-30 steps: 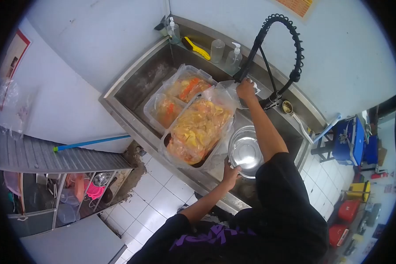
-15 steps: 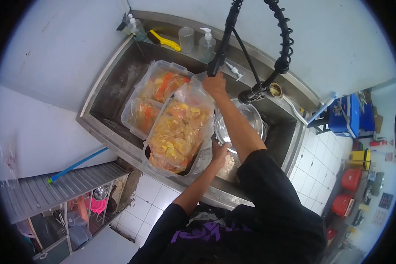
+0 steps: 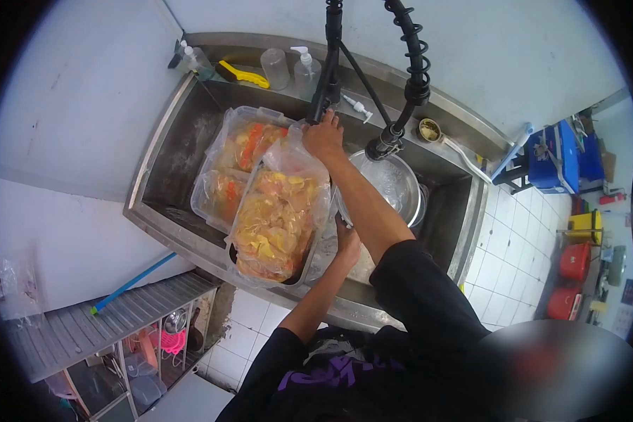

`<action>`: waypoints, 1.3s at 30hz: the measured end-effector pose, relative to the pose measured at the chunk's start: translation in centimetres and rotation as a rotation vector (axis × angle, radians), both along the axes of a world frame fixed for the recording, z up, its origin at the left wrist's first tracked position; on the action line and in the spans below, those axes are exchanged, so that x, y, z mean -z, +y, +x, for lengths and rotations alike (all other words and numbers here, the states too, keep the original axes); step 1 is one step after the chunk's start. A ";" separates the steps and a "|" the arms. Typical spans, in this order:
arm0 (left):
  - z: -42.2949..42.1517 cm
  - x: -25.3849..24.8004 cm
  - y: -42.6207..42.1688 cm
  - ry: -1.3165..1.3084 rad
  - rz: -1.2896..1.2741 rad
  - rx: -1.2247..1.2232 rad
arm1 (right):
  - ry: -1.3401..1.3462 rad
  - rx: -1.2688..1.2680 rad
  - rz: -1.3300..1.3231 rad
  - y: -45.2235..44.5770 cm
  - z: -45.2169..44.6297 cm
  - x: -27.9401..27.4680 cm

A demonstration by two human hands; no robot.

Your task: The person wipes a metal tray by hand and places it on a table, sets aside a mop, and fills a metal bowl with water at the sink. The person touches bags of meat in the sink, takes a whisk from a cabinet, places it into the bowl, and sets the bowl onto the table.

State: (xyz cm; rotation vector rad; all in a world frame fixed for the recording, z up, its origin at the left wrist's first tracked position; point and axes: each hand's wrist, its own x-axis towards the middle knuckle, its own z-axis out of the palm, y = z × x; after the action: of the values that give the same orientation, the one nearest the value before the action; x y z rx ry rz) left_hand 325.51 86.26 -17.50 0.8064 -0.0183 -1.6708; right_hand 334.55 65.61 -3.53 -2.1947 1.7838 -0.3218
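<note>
A round metal bowl [image 3: 406, 165] sits in the right part of the sink, under the black spray head [image 3: 385, 145]. Its inside looks bubbly, like moving water. My left hand [image 3: 348, 241] is closed on the near rim of this bowl. Beside the base of the black tap column [image 3: 319, 111], my right hand [image 3: 323, 138] lies with fingers stretched out; whether it touches the tap is unclear. Left of both hands, a container of bagged yellowish raw meat [image 3: 278, 218] rests against another clear plastic tub [image 3: 198, 193] holding bagged meat with orange pieces.
On the sink's back ledge stand a yellow-handled brush [image 3: 243, 74], a clear cup [image 3: 275, 68], a pump bottle [image 3: 307, 74] and a loose pump top [image 3: 357, 107]. A slatted metal shelf [image 3: 119, 316] is at lower left. Blue boxes [image 3: 554, 158] stand to the right.
My right hand has loosened, its fingers now stretched beside the tap base. The bowl's inside has turned from smooth and shiny to bubbly. The whole view has shifted slightly.
</note>
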 end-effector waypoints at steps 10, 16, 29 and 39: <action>-0.4 -2.3 -1.0 0.124 0.006 -0.056 | 0.002 -0.008 0.093 0.0 -0.6 -0.9; -0.7 -1.2 -1.5 -0.016 -0.008 -0.081 | 0.197 -0.054 0.290 0.2 -1.1 -3.5; -2.3 -8.7 4.6 -0.255 0.133 -0.073 | 0.420 -0.087 0.223 -2.7 -3.6 -1.6; 1.0 -13.1 15.9 -0.319 0.090 0.152 | -0.120 -0.500 0.068 8.9 -5.7 -12.3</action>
State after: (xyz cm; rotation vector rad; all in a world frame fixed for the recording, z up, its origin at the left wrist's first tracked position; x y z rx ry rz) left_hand 326.53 102.16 -4.41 1.1571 -0.2328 -1.6778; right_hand 328.87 74.50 8.82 -2.4155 1.1145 -0.2640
